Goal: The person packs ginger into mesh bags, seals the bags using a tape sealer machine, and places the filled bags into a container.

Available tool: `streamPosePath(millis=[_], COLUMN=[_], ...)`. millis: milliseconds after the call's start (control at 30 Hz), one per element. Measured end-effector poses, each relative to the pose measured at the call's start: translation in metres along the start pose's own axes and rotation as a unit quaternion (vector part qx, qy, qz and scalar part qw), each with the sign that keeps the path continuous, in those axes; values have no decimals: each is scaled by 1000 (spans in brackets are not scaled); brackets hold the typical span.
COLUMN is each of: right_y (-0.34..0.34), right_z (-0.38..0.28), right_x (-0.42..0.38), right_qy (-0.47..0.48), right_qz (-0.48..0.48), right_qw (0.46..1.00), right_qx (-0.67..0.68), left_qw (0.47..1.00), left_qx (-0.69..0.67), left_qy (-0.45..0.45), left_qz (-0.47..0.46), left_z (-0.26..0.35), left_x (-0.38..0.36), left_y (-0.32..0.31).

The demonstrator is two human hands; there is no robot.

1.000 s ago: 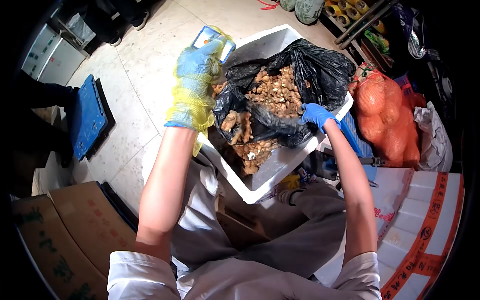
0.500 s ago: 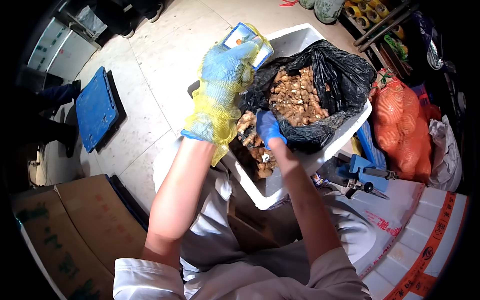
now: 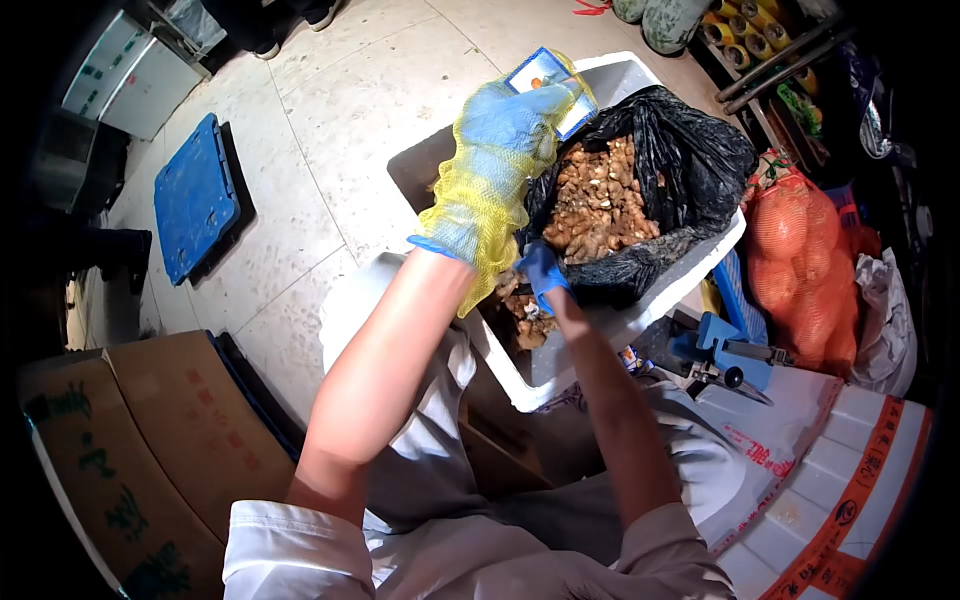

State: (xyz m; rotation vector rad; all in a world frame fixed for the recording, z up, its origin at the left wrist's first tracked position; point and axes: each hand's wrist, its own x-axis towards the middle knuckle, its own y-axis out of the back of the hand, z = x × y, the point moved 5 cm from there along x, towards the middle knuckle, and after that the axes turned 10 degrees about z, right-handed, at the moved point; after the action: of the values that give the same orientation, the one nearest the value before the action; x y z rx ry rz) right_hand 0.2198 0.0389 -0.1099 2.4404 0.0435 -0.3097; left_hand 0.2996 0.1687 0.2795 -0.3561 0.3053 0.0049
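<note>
A yellow mesh bag (image 3: 480,205) is pulled over my left hand (image 3: 515,125), which wears a blue glove and is closed on the netting. By its fingers, a white label with a blue border (image 3: 535,72) shows on the bag. Ginger (image 3: 600,195) fills a black plastic bag (image 3: 690,150) inside a white foam box (image 3: 535,395). My right hand (image 3: 543,272), gloved in blue, is closed low at the black bag's near-left edge. Loose ginger pieces (image 3: 528,325) lie beside it in the box; what its fingers hold is hidden.
A red net sack of onions (image 3: 795,260) stands right of the box, near a blue metal device (image 3: 725,345). White taped foam boxes (image 3: 820,480) are at lower right. A cardboard box (image 3: 150,450) and a blue lid (image 3: 197,205) lie left. Another person's leg (image 3: 110,255) shows at far left.
My left hand with the mesh bag has shifted right, closer over the ginger. My right hand has dropped slightly toward me along the black bag's edge. The view has tilted a little.
</note>
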Motion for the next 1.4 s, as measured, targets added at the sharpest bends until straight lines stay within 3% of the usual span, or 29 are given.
streamPosePath(millis=[167,200,233,300,367,400,467,500,567,667,800,833,900,933,967,1033,1067,1167,1200,1233,1333,1400], right_y=[23,22,24,29,53,93,133,148,188,240,269,270,269,268,267,265,265,270,274,277,280,276], right_z=[-45,-44,-47,-55,-82,-129,-153,-147,-185,-231,-269,-275,-284,-288,-292,-296,-298,-306,-308,-308,-312,-316], right_x=[-26,-35,-41,-45,-59,-71,-76,-70,-70,-78,-88,-90,-92,-92,-91,-86,-84,-84,-85,-86,-87,-88], right_qy=[-117,-182,-180,-262,-299,-156,-43,-72,-10,40,92,101,115,124,132,129,154,199,191,181,186,187], right_qz=[-145,-156,-155,-93,-60,-36,60,132,164,261,328,333,336,344,351,348,362,381,399,416,411,405], right_qw=[980,961,962,933,913,970,988,971,932,890,879,875,870,873,876,877,873,866,867,868,873,876], right_qx=[73,140,136,228,272,186,139,187,322,371,333,338,341,322,303,305,287,255,229,204,186,185], left_qw=[1000,1000,1000,997,997,995,995,990,989,977,965,969,971,970,944,925,893,857,870,871,963,956], left_qx=[-22,-10,-14,-2,55,75,66,61,76,14,-29,52,20,75,23,104,113,218,282,279,26,-31], left_qy=[9,14,11,75,39,28,-12,-4,-34,-144,-158,-161,-152,-150,-256,-311,-395,-434,-370,-370,-232,-239], left_qz=[-14,-15,-16,-35,-46,-63,-68,-125,-122,-153,-210,-182,-186,-177,-207,-194,-183,-175,-163,-161,-136,-165], left_z=[-6,-9,-11,-18,-9,-4,1,-4,13,18,10,10,10,7,7,12,14,18,26,27,29,30], left_x=[1,2,2,2,-2,-6,-8,0,-15,-28,-28,-30,-38,-37,-36,-43,-46,-39,-39,-36,-22,-29], left_y=[-8,-9,-10,-13,-12,-11,-10,-7,-4,0,-1,2,0,0,-7,-10,-11,-1,2,4,13,5])
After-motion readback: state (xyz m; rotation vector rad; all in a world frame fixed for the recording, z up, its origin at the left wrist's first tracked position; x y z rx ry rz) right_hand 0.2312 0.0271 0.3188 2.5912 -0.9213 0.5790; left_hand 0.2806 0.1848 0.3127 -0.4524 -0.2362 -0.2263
